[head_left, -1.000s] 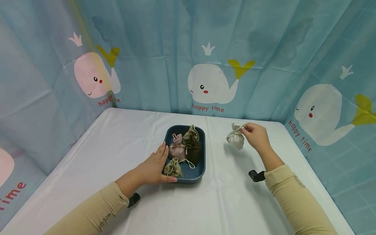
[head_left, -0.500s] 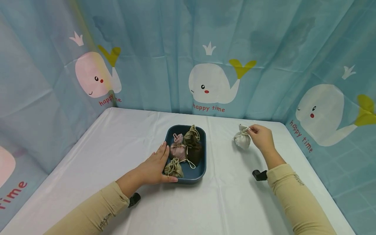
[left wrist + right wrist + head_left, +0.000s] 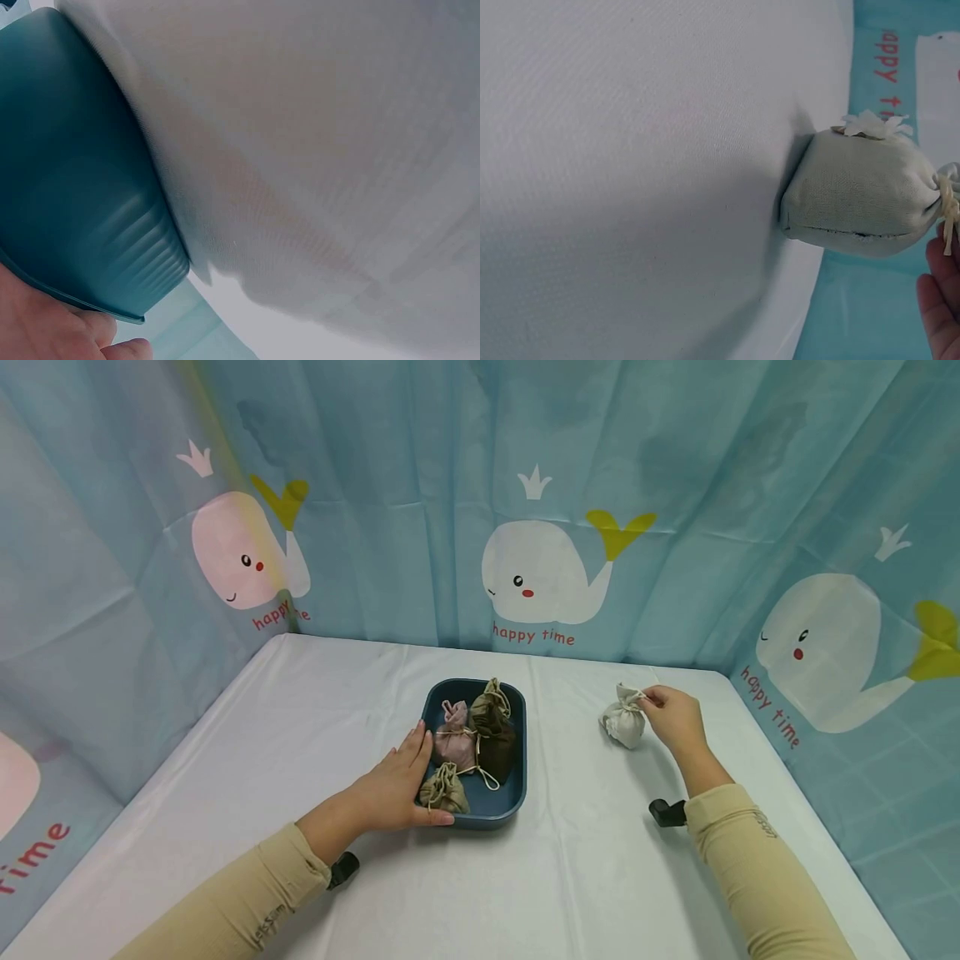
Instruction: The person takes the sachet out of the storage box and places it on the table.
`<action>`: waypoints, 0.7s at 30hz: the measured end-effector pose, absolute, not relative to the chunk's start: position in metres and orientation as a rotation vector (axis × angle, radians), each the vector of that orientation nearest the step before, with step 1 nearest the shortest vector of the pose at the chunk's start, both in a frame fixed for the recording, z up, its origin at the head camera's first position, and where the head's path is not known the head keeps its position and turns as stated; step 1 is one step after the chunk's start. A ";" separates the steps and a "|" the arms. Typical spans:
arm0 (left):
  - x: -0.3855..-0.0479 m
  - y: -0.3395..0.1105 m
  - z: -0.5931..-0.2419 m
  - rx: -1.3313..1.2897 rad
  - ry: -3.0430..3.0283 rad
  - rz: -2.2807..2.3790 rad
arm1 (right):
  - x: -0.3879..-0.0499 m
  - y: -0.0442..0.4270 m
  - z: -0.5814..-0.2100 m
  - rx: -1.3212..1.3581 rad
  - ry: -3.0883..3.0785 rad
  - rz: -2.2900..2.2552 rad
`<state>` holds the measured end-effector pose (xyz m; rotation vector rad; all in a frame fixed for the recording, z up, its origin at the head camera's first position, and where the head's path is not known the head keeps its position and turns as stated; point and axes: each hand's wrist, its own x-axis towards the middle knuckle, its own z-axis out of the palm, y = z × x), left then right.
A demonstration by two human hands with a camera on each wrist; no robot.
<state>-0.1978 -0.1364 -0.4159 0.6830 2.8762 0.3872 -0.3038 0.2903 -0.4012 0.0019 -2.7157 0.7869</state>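
My right hand pinches a pale grey drawstring pouch by its gathered neck, right of the basin. In the right wrist view the pouch has a white flower on its side, and its base is at or very near the cloth. With fingers straight, my left hand rests along the left side and near corner of a dark blue basin. Inside the basin lie a pink pouch, a dark brown pouch with an olive top and a small khaki pouch.
A white cloth covers the table. Blue curtains with printed whales stand behind it and along both sides. Black wrist mounts stick out below both sleeves.
My right hand has carried the grey pouch to the right, away from the basin, then lowered it slightly. The left hand and the basin stay in place.
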 end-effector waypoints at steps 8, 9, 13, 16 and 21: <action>-0.197 -0.137 -0.415 0.680 2.877 0.384 | -0.304 0.293 -0.404 0.002 -2.745 0.787; -0.197 -0.137 -0.415 0.680 2.877 0.384 | -0.304 0.292 -0.404 0.000 -2.748 0.792; -0.198 -0.137 -0.415 0.678 2.877 0.380 | -0.302 0.291 -0.403 -0.029 -2.771 0.827; -0.197 -0.136 -0.415 0.675 2.875 0.385 | -0.301 0.291 -0.402 -0.054 -2.790 0.866; -0.197 -0.136 -0.415 0.672 2.871 0.395 | -0.300 0.291 -0.398 -0.060 -2.791 0.918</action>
